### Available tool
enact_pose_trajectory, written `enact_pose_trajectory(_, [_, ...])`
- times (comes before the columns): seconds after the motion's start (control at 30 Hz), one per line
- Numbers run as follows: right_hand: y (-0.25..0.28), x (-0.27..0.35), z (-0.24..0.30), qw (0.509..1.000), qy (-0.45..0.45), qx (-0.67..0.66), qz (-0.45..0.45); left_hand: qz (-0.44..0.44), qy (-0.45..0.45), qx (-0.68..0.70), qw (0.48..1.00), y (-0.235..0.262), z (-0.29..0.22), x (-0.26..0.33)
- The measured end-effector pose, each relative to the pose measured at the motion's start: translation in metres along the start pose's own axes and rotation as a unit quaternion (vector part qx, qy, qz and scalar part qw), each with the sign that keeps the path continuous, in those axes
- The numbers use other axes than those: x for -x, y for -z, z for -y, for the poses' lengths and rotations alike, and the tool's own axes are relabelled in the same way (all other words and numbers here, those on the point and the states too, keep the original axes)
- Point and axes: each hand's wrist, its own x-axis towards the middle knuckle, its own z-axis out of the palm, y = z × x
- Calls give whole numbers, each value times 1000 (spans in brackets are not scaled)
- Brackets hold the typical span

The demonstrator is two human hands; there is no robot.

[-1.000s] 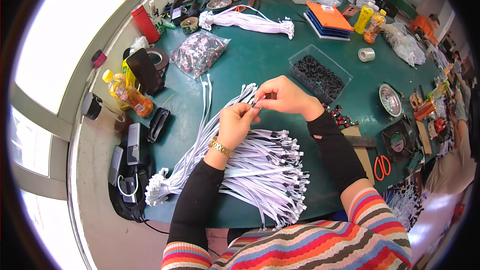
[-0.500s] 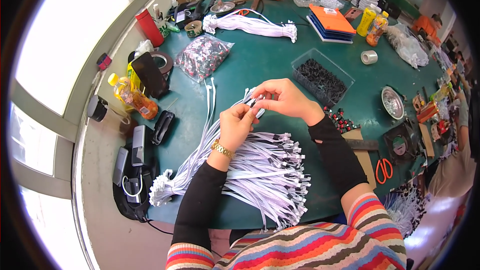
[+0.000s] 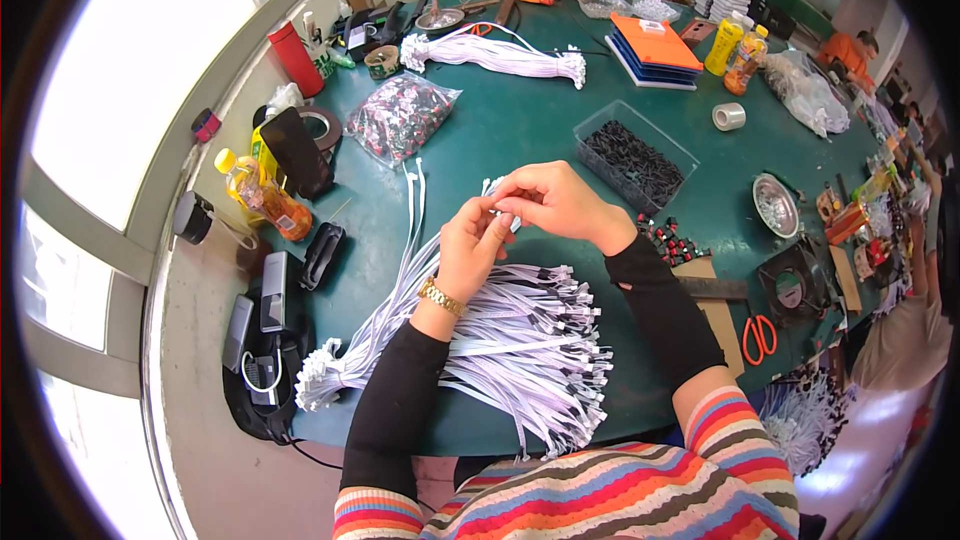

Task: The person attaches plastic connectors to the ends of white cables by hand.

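My left hand (image 3: 470, 245) and my right hand (image 3: 555, 202) meet above the green table (image 3: 520, 130), fingertips pinched together on the end of a white flat cable (image 3: 497, 208). Below them a large pile of white cables with black end connectors (image 3: 510, 340) fans out toward my body. Two loose white cables (image 3: 412, 202) lie to the left of my hands. A clear tray of small black parts (image 3: 632, 158) sits just right of my right hand, with a few small red and black parts (image 3: 668, 238) scattered near my right forearm.
A second bundle of white cables (image 3: 495, 52), a bag of small parts (image 3: 400, 118), tape rolls, bottles (image 3: 265, 195), a red flask (image 3: 295, 58), orange and blue folders (image 3: 655, 45), a metal dish (image 3: 775, 205), scissors (image 3: 758, 332) and a fan (image 3: 795, 285) ring the table. Another person works at the far edge.
My hands have stayed pinched together on the cable end, with only small finger movement. The view has shifted slightly.
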Motion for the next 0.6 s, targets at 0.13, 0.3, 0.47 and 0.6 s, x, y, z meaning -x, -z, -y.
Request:
enact_pose_trajectory(0.13, [9, 1, 12, 998, 31, 48, 28, -28, -18, -18, 999, -3, 0, 2])
enact_pose_trajectory(0.3, [20, 1, 12, 992, 40, 72, 99, -39, -39, -19, 998, -3, 0, 2])
enact_pose_trajectory(0.47, [31, 1, 15, 980, 1, 105, 169, 22, -68, -146, 987, -3, 0, 0])
enact_pose_trajectory(0.6, [32, 3, 18, 980, -5, 94, 173, 48, -57, -151, 986, -1, -5, -1])
